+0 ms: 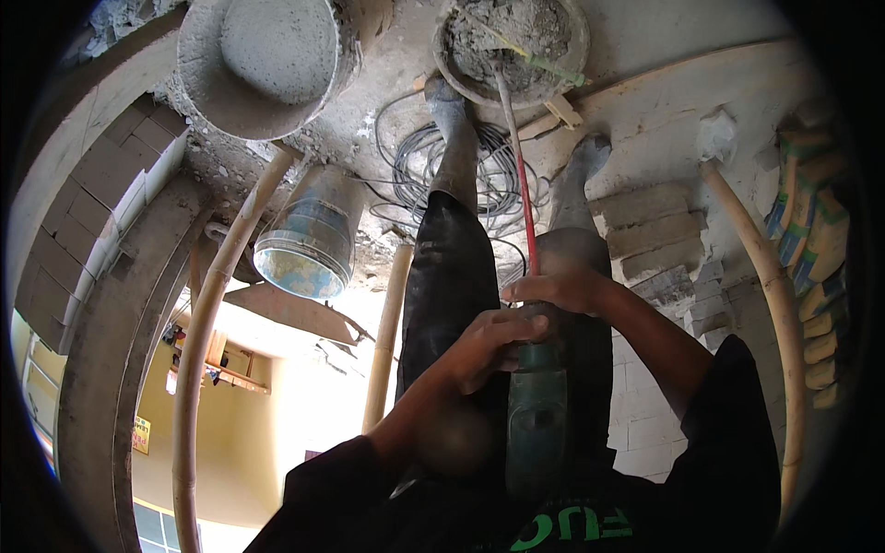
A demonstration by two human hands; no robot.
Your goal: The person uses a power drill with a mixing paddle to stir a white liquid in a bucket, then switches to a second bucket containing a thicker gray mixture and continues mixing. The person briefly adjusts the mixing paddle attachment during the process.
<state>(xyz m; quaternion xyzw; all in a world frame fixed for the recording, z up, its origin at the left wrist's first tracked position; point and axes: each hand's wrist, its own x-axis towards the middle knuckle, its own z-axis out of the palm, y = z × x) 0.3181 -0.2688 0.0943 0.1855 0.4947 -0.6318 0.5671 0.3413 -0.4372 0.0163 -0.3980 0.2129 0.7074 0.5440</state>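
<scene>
A green power drill hangs upright in front of my body. My left hand closes around its front collar, fingers curled over it. Just beyond, my right hand grips where a red mixing rod joins the drill; the hands hide that joint. The rod's dull far end dips into grey mortar inside a round bucket. Its tip is buried in the mix. Across that bucket lies a yellow-green stick-like tool.
A larger mortar-coated tub is at upper left, near a tipped blue bucket. Coiled black cable lies around my feet. Bamboo poles rise on both sides. Blocks and stacked bags are at right.
</scene>
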